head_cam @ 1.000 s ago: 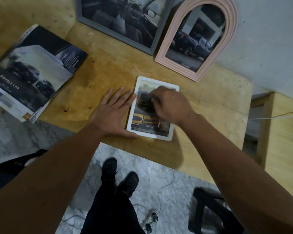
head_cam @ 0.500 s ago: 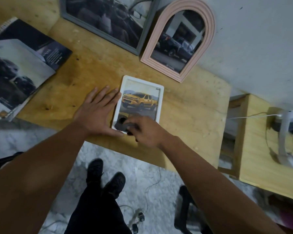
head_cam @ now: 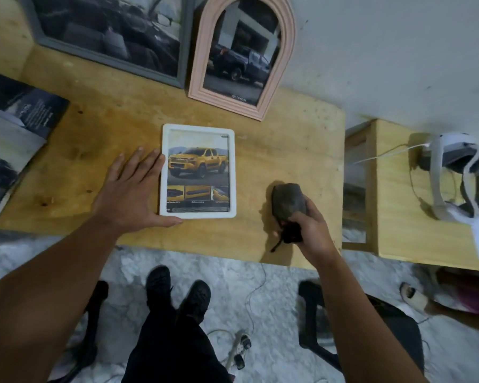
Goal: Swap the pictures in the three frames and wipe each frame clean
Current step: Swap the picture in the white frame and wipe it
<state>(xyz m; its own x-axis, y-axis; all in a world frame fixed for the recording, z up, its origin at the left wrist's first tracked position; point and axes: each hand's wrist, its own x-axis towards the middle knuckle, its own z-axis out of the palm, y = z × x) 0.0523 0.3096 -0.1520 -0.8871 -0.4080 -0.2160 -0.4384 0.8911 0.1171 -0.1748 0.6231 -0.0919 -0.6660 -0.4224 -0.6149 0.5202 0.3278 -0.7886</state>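
Note:
A small white frame (head_cam: 198, 128) with a yellow pickup picture lies flat on the wooden table (head_cam: 288, 145). My left hand (head_cam: 130, 194) lies flat beside its left edge, fingers straight, thumb along its lower corner. My right hand (head_cam: 310, 228) grips a dark grey cloth (head_cam: 288, 201) to the right of the frame, touching the table near the front edge. A pink arched frame (head_cam: 205, 51) with a dark pickup picture leans on the wall behind. Left of it leans a grey frame (head_cam: 181, 51) with a car-interior picture.
Car brochures (head_cam: 14, 134) lie at the table's left end. A lower wooden stand (head_cam: 396, 205) to the right carries a white headset (head_cam: 454, 172) with a cable. Below are my dark shoes (head_cam: 177, 294), a power strip (head_cam: 239, 349) and black chair legs on the pale floor.
My right hand has drawn the cloth down the picture, off the white frame and out to its right. My left hand has stayed at the frame's left edge.

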